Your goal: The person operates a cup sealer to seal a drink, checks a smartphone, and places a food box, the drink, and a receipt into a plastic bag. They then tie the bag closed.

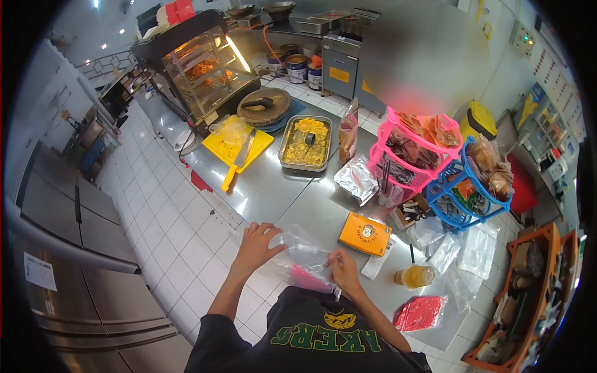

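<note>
A clear plastic bag with something pink at its lower part is held in front of my body, over the table's near edge. At the bag's left side is my left hand, its fingers bent against the plastic. My right hand pinches the bag's right side. Just beyond my right hand lies an orange box on top of a white paper slip. To the right stand a cup of yellow drink and a flat red packet.
Further back are a yellow cutting board with a knife, a glass-lidded tray of yellow food and a foil pack. Pink and blue baskets stand at the right. A lit display case stands at the far left.
</note>
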Demonstrator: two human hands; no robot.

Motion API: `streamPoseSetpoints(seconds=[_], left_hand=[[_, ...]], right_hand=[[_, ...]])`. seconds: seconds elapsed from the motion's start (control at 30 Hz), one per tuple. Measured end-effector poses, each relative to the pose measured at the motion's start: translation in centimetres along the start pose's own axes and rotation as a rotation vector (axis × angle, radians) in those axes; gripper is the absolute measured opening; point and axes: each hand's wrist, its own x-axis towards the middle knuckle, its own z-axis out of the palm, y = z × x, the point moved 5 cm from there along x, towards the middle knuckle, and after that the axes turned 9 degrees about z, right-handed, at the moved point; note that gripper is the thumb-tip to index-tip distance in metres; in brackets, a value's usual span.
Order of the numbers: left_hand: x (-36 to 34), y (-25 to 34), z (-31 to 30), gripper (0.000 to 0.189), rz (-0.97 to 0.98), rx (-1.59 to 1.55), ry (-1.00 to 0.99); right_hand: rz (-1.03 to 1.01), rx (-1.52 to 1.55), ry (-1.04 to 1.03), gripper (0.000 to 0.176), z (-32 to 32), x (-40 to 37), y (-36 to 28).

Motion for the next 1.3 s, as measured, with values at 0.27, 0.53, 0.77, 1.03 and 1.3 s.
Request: streamPoseSetpoints(seconds=[0.27, 0.53, 0.77, 1.03, 1.3], left_hand=[[1.2, 5.6, 4.7, 0.037, -0.047, -0.507, 0.052], [-1.8, 10.8, 9.3, 0.036, -0.348, -1.214, -0.030], [-1.4, 9.9, 7.3, 0.022, -0.155, -1.152, -0.003], [-3.4, 8.3, 6.6, 0.016, -0.595, -1.736, 0.502], [-5.6, 7.2, -0.5, 0.015, -0.331, -1.794, 0.239]], right_hand=[[-0.048, -0.012, 0.138, 0.024, -2.3, 0.7, -2.7], [-0.375, -0.277, 0.166, 0.015, -0.1, -3.0, -4.4], [-0.048, 0.063, -0.017, 0.005, -0.5, -3.4, -3.6], [0.325, 0.775, 0.153, 0.021, -0.6, -3.6, -2.6], [-0.090, 0.489, 0.337, 0.015, -7.1, -4.7, -3.6]])
